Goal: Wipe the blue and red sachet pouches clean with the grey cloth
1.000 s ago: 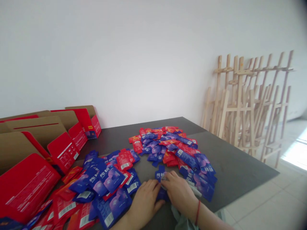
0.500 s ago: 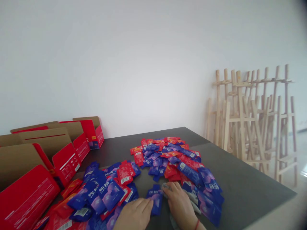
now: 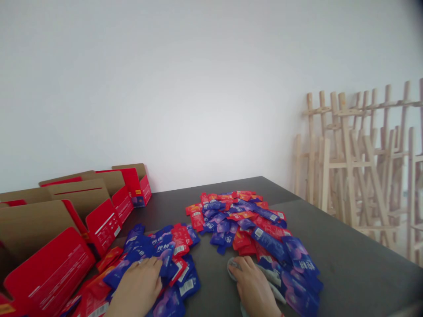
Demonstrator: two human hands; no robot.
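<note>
On the dark table [image 3: 333,246], the left hand [image 3: 137,281] is pressing spread over blue sachets [image 3: 124,270], seemingly pinning them in place, while the right hand [image 3: 254,288] is curving over a grey cloth [image 3: 233,268] (whether it is pinching, I cannot tell) beside the red-and-blue sachet pile [image 3: 238,220].

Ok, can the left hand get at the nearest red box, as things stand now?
Probably yes. The left hand rests on blue packets, close to the red box; only loose flat packets lie between, so little seems to block the way.
</note>
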